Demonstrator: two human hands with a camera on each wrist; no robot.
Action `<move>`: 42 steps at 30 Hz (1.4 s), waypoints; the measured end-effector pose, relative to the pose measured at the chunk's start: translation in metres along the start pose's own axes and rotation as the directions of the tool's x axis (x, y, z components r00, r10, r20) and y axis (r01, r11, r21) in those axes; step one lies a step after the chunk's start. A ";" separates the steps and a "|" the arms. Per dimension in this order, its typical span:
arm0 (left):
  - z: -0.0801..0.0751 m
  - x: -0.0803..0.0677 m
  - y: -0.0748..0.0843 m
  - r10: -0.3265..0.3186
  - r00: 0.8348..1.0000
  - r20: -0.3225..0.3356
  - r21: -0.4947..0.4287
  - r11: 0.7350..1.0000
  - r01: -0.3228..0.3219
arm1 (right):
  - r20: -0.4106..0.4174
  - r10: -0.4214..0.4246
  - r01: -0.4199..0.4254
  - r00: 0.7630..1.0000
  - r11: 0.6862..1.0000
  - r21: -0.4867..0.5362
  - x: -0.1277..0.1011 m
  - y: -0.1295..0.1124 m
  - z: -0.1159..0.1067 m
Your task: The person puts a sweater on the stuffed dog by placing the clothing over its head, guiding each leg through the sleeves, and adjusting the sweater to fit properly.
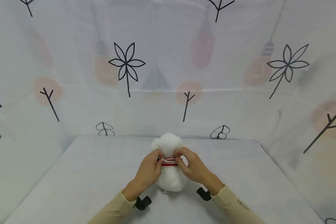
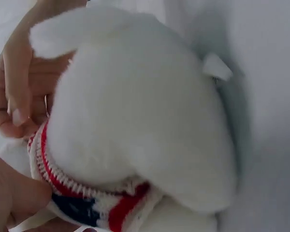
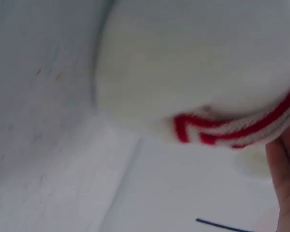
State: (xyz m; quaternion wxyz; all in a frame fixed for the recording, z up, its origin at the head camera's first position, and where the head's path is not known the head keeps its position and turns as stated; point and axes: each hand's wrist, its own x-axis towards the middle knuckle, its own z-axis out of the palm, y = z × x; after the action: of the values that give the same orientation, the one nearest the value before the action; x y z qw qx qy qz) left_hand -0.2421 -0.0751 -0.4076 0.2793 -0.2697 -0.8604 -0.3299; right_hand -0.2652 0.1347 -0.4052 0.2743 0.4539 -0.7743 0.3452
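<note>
My left hand (image 1: pixel 147 172) and my right hand (image 1: pixel 194 168) meet at the middle of a white plush toy (image 1: pixel 169 161) that lies on the pale table (image 1: pixel 72 180), near its centre and just ahead of me. Around the toy's narrow middle runs a knitted band (image 1: pixel 169 161), white with red stripes, and in the left wrist view a patch of dark blue shows on it as well. My left fingers are curled in against the band from the left side, thumb and fingertips pinching its edge; in the left wrist view one fingertip (image 2: pixel 14 104) sits right at the knit where it meets the fur. My right fingers are curled the same way on the other side, pinching the band from the right, and in the right wrist view only the edge of a finger (image 3: pixel 286 179) shows just under the red stripe, so the grip itself is clearer from the head view. The toy's rounded upper part points away from me, its fuller lower part toward me, between my two wrists. Both my sleeves (image 1: pixel 235 205) are beige, and a small black mount (image 1: pixel 142 202) sits under each wrist. Behind the table hangs a white cloth backdrop (image 1: pixel 168 77) printed with black flowers and twigs.
</note>
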 end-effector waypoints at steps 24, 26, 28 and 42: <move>-0.002 0.000 -0.010 0.315 0.949 -0.033 0.167 0.938 -0.305 | 0.073 -0.029 0.037 0.997 0.992 -0.123 -0.005 0.008 0.001; -0.002 0.000 -0.008 0.301 0.953 -0.033 0.153 0.944 -0.293 | 0.090 0.008 0.004 0.996 0.992 -0.125 -0.004 0.005 0.000; -0.003 0.001 -0.006 0.279 0.960 -0.030 0.142 0.952 -0.272 | 0.107 0.042 -0.030 0.993 0.993 -0.116 -0.003 0.002 -0.002; 0.000 -0.001 0.002 0.200 0.977 0.071 -0.008 0.980 -0.200 | 0.229 0.216 -0.233 0.949 0.972 0.046 -0.002 -0.005 -0.007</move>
State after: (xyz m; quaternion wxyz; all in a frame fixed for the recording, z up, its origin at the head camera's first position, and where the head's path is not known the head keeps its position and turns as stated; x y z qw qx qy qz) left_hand -0.2396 -0.0737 -0.4076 0.2802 -0.3665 -0.8382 -0.2907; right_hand -0.2588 0.1394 -0.4011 0.1283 0.4083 -0.8338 0.3488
